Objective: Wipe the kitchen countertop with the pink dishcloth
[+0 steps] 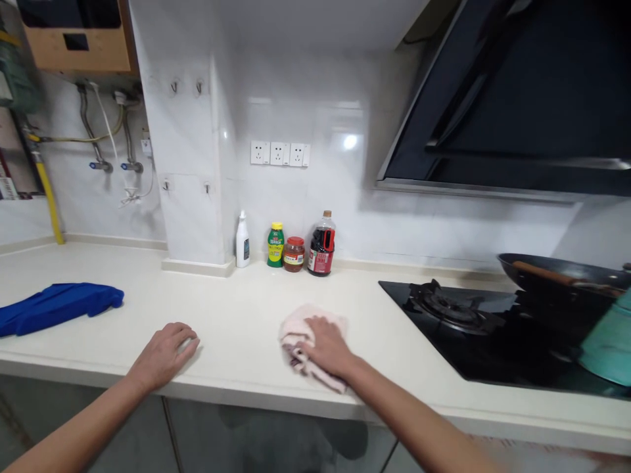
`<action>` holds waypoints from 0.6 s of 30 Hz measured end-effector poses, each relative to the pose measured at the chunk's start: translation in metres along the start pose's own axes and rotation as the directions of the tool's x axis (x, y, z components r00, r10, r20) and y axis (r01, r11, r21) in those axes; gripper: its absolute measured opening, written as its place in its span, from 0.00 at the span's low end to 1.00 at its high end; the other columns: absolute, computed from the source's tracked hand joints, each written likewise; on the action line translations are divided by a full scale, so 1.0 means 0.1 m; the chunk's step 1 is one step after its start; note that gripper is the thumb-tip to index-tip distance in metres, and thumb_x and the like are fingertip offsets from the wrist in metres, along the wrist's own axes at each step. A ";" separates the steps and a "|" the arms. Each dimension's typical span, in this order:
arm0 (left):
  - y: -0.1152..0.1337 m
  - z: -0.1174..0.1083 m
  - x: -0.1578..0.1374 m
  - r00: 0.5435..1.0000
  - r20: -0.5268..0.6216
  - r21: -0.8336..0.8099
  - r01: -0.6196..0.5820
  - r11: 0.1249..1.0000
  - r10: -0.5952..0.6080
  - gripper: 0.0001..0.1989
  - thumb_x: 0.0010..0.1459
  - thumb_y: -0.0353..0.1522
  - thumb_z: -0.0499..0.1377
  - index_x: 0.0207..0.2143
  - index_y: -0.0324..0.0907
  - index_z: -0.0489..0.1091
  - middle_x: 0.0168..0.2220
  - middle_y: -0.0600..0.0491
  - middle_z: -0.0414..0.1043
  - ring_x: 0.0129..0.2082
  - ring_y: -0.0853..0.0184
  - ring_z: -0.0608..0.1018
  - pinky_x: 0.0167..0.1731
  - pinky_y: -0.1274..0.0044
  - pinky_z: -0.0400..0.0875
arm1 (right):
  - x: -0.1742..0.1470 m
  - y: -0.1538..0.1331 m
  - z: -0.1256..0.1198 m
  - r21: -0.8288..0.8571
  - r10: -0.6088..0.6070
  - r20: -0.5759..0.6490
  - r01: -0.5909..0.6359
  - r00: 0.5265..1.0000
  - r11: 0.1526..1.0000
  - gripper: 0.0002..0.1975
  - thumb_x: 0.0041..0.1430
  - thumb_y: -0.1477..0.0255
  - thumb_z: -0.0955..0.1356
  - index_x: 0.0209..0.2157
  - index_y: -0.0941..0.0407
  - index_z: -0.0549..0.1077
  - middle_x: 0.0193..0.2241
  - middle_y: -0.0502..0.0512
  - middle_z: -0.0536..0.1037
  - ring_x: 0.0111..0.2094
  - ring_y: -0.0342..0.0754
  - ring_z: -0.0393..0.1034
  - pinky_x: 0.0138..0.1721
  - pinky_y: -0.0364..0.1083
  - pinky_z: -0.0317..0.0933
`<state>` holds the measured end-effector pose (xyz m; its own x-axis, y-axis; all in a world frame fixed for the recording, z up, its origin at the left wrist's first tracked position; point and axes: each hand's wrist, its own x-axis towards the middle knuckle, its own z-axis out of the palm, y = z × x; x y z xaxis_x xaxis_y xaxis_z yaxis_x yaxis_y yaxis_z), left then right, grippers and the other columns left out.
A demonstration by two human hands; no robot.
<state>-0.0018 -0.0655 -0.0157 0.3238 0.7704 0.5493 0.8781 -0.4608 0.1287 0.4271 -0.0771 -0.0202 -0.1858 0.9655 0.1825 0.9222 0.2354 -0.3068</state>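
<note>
My right hand (325,343) presses on a pale pink cloth (296,328) that lies bunched on the white countertop (236,335). Its fingers rest over the cloth, and part of the fabric trails toward the counter's front edge. Some blur softens the cloth's outline. To the left, my left hand (165,355) leans on the counter near the front edge, with loosely bent fingers and the thumb held apart; I see nothing in it. Farther left a blue cloth (64,305) lies crumpled on the same surface.
Along the wall stand a white spray bottle (242,243), a green bottle with a yellow cap (275,246), a red-lidded jar (294,255) and a dark sauce bottle (321,246). At right are a gas stove (444,309), a wok (547,279) and a turquoise container (611,341). A range hood (507,105) overhangs them.
</note>
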 end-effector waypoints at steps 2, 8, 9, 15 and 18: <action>0.01 -0.01 0.00 0.999 -0.010 0.015 0.033 0.999 -0.033 0.21 0.64 0.47 0.51 0.38 0.45 0.79 0.45 0.45 0.80 0.49 0.56 0.78 0.52 0.65 0.71 | -0.06 -0.46 0.11 0.096 -0.168 0.074 0.160 0.983 0.982 0.41 0.63 0.45 0.65 0.69 0.55 0.60 0.71 0.65 0.54 0.72 0.65 0.43 0.70 0.62 0.39; 0.08 -0.07 0.02 0.994 0.004 0.066 0.109 0.992 -0.110 0.21 0.62 0.46 0.50 0.38 0.46 0.79 0.44 0.46 0.81 0.48 0.57 0.79 0.49 0.67 0.72 | -0.19 -0.84 0.13 0.300 -0.426 0.140 0.372 0.894 0.878 0.40 0.61 0.47 0.68 0.69 0.52 0.61 0.71 0.63 0.54 0.72 0.63 0.42 0.71 0.63 0.37; 0.09 -0.08 0.02 0.993 0.015 0.075 0.119 0.990 -0.120 0.21 0.62 0.46 0.50 0.38 0.46 0.79 0.45 0.47 0.81 0.48 0.57 0.79 0.49 0.67 0.72 | -0.18 -0.74 0.09 0.274 -0.396 0.124 0.353 0.910 0.895 0.39 0.61 0.48 0.68 0.68 0.52 0.63 0.70 0.61 0.56 0.72 0.61 0.44 0.71 0.61 0.39; 0.11 -0.12 0.04 0.988 0.029 0.107 0.148 0.983 -0.152 0.22 0.62 0.46 0.49 0.40 0.47 0.80 0.47 0.46 0.80 0.49 0.56 0.78 0.46 0.67 0.72 | -0.35 0.44 -0.33 0.097 -0.049 -0.049 0.054 0.998 0.994 0.33 0.64 0.55 0.64 0.64 0.59 0.67 0.65 0.65 0.66 0.68 0.61 0.55 0.69 0.60 0.47; 0.09 -0.11 0.04 0.987 0.032 0.101 0.151 0.983 -0.155 0.23 0.62 0.47 0.49 0.40 0.47 0.80 0.48 0.45 0.80 0.50 0.54 0.78 0.47 0.66 0.72 | -0.76 1.11 -0.53 0.056 0.094 -0.111 -0.088 0.989 0.995 0.33 0.65 0.54 0.61 0.63 0.62 0.67 0.65 0.68 0.66 0.68 0.63 0.54 0.68 0.62 0.47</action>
<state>0.0034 -0.0711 -0.0037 0.1948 0.8463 0.4958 0.9479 -0.2922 0.1265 0.5614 -0.1306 -0.0189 -0.0596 0.9651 0.2552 0.9146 0.1552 -0.3735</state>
